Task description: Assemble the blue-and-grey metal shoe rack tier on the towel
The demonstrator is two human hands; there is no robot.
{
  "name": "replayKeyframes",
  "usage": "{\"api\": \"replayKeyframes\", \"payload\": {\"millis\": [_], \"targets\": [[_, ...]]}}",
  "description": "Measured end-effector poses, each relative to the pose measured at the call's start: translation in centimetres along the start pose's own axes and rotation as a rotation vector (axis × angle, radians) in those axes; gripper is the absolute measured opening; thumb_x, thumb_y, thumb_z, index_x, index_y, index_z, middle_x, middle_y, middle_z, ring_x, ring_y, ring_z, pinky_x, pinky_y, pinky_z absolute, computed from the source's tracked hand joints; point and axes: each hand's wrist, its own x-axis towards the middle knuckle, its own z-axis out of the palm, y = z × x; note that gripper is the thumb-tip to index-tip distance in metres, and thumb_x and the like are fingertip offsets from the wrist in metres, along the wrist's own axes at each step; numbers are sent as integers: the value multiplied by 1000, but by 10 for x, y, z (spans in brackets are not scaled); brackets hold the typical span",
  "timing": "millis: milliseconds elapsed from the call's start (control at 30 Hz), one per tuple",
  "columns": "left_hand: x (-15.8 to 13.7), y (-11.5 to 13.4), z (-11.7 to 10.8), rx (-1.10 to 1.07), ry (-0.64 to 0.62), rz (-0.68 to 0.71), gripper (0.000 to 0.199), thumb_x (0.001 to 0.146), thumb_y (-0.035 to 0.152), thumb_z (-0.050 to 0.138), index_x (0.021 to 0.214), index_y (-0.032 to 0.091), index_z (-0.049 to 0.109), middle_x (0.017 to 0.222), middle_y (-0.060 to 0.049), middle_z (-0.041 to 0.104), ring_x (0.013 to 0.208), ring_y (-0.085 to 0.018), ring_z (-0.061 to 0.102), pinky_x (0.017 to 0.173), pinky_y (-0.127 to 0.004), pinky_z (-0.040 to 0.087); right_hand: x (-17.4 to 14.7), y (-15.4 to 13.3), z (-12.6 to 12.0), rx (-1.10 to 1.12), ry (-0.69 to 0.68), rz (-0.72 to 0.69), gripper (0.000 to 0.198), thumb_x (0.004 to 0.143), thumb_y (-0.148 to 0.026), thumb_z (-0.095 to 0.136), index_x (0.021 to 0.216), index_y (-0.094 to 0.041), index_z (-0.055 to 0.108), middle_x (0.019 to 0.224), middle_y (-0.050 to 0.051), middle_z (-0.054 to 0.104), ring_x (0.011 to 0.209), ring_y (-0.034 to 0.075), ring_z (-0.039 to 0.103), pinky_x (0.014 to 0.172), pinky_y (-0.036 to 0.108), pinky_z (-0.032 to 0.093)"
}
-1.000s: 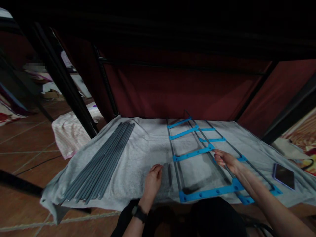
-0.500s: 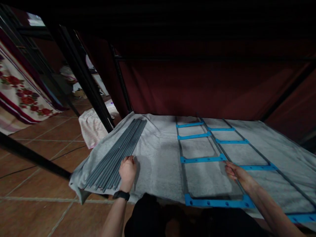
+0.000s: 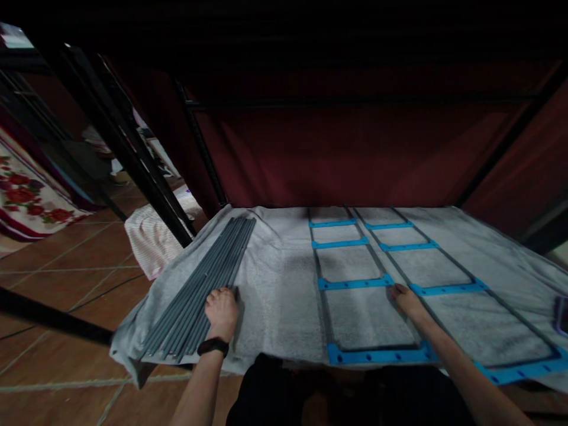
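Observation:
My left hand (image 3: 221,312), with a dark band at the wrist, lies on the right edge of a bundle of grey rods (image 3: 208,278), fingers curled over them. Its fingertips are partly hidden. To the right lies a ladder-like frame (image 3: 355,284) of grey side rods joined by blue crosspieces. My right hand (image 3: 407,300) is closed on this frame's right side rod, just below a blue crosspiece's corner. A second, similar frame (image 3: 450,289) lies beside it, passing under or behind my right forearm.
Grey cloth (image 3: 279,296) covers the low surface. Dark metal posts (image 3: 128,154) stand at the left, and a dark red curtain (image 3: 337,157) hangs behind. A dark object (image 3: 561,315) shows at the right edge. Tiled floor (image 3: 66,302) lies left.
The view has shifted a little to the right. A gap now shows between the two frames, which looked nearly touching before. My left hand stays on the rods; my right stays at the side rod.

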Motion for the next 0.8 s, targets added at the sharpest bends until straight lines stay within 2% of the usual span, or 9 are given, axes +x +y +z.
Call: {"api": "replayKeyframes", "payload": {"millis": [100, 233, 300, 400, 500, 600, 667, 800], "targets": [[1, 0, -3, -58, -36, -37, 41, 93, 9, 26, 113, -3, 60, 105, -26, 64, 102, -34, 64, 75, -35, 48, 2, -2, 3, -289, 69, -51, 25, 85, -26, 48, 91, -15, 70, 87, 14, 72, 86, 24, 68, 77, 30, 48], [1, -4, -9, -250, -38, -125, 36, 91, 15, 35, 119, 2, 54, 92, -21, 67, 88, -32, 67, 67, -36, 47, -6, -5, 7, -494, 124, -142, 36, 87, -20, 45, 112, -9, 67, 105, 18, 68, 101, 26, 64, 90, 31, 45], [3, -3, -16, -490, -88, -177, 29, 87, 20, 46, 111, 9, 58, 80, -14, 66, 76, -28, 66, 62, -32, 44, -12, -9, 9, -544, 172, -151, 42, 86, -19, 47, 123, -6, 62, 111, 20, 65, 106, 28, 61, 93, 35, 44], [6, 14, -33, -1038, -184, -190, 16, 81, 33, 60, 86, 17, 60, 60, 0, 55, 54, -16, 54, 50, -24, 35, -21, -21, 14, -566, 223, -119, 48, 85, -22, 51, 130, -8, 57, 118, 20, 60, 109, 32, 57, 93, 41, 43], [7, 52, -61, -1574, -376, -180, 33, 71, 47, 70, 71, 19, 51, 48, 8, 39, 39, -7, 32, 41, -20, 21, -27, -36, 25, -461, 244, -181, 47, 85, -21, 51, 130, -13, 58, 123, 17, 57, 114, 31, 52, 95, 42, 43], [7, 102, -89, -1877, -532, -147, 49, 63, 47, 77, 59, 22, 35, 44, 11, 31, 35, -3, 22, 37, -19, 16, -33, -46, 42, -296, 223, -318, 44, 84, -16, 49, 126, -16, 61, 122, 14, 58, 115, 27, 51, 98, 40, 42], [7, 137, -101, -1977, -555, -173, 53, 66, 45, 75, 56, 23, 28, 41, 12, 26, 33, -3, 19, 35, -20, 13, -38, -49, 53, -202, 182, -402, 42, 84, -14, 47, 122, -17, 63, 121, 12, 59, 115, 25, 52, 100, 39, 41], [3, 198, -106, -2139, -467, -190, 50, 72, 38, 69, 55, 23, 24, 41, 12, 23, 33, -3, 20, 35, -21, 16, -45, -54, 71, -95, 113, -485, 39, 83, -12, 47, 116, -18, 66, 121, 12, 61, 114, 25, 53, 100, 40, 42]]}}
